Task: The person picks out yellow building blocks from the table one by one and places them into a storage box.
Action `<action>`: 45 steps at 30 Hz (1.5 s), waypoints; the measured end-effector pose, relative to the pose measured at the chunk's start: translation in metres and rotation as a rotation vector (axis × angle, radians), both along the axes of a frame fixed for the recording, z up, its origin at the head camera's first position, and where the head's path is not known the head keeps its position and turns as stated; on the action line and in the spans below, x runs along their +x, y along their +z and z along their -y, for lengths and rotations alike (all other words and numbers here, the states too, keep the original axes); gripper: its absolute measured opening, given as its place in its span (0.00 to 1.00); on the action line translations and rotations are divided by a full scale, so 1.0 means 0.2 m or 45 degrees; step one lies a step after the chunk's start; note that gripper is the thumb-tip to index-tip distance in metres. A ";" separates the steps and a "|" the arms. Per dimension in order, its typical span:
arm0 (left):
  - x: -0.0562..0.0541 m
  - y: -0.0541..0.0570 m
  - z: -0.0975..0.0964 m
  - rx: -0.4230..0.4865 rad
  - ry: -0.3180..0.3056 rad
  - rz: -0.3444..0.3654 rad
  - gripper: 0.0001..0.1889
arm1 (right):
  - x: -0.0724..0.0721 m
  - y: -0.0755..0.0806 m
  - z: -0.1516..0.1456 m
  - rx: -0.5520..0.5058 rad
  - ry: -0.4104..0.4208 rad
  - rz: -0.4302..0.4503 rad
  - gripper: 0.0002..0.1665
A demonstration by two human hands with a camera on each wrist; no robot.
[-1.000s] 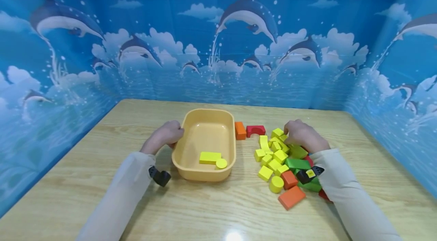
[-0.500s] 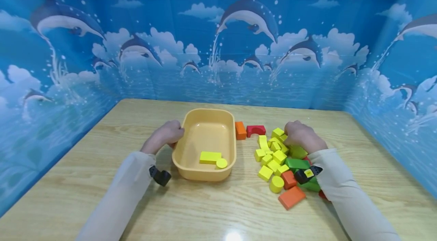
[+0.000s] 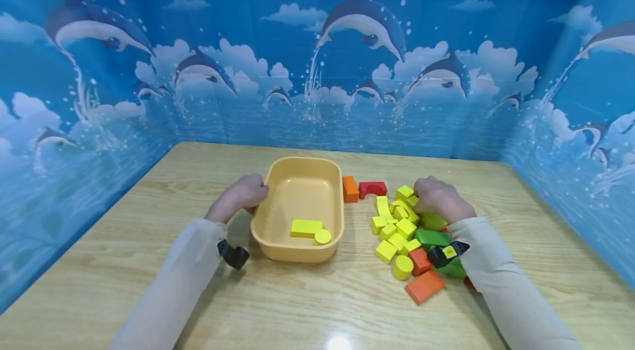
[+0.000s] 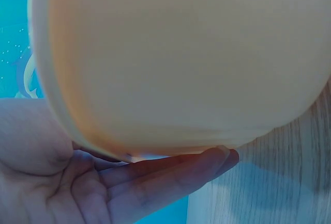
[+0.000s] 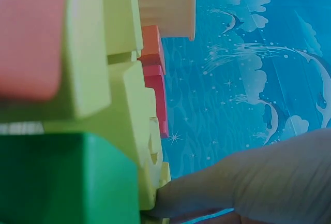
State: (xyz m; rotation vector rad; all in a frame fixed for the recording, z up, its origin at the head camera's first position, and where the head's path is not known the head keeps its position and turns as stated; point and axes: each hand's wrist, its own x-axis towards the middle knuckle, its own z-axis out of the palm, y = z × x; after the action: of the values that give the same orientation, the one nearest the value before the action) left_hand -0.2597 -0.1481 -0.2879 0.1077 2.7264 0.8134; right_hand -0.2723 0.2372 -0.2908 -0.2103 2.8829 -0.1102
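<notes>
My left hand (image 3: 243, 194) grips the left rim of a tan plastic tub (image 3: 302, 252); in the left wrist view its fingers (image 4: 155, 185) lie along the tub's outer wall. Inside the tub are a yellow rectangular block (image 3: 306, 228) and a yellow round block (image 3: 322, 237). My right hand (image 3: 440, 198) reaches down at the far right side of a pile of yellow blocks (image 3: 407, 227). In the right wrist view the thumb (image 5: 196, 190) touches a yellow block (image 5: 121, 115). The other fingertips are hidden, so I cannot tell whether they pinch a block.
Green blocks (image 3: 432, 237) lie at the pile's right, partly under my right wrist. Orange-red blocks (image 3: 424, 286) and a yellow cylinder (image 3: 402, 267) lie at its front. An orange block (image 3: 350, 189) and a red arch (image 3: 372, 189) stand right of the tub. A dolphin-print curtain (image 3: 317, 63) borders the table.
My right hand has shifted very slightly at the pile. The left hand, the tub and the blocks keep their places.
</notes>
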 end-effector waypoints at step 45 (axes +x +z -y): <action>0.01 0.01 0.00 0.027 0.006 0.022 0.13 | 0.20 0.13 0.78 -0.042 0.653 -0.588 0.17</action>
State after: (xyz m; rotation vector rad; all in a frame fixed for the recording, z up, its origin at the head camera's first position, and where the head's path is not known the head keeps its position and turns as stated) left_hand -0.2575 -0.1478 -0.2865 0.0984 2.7038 0.8407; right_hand -0.2327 0.0805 -0.2650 -1.0971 3.1539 -0.0137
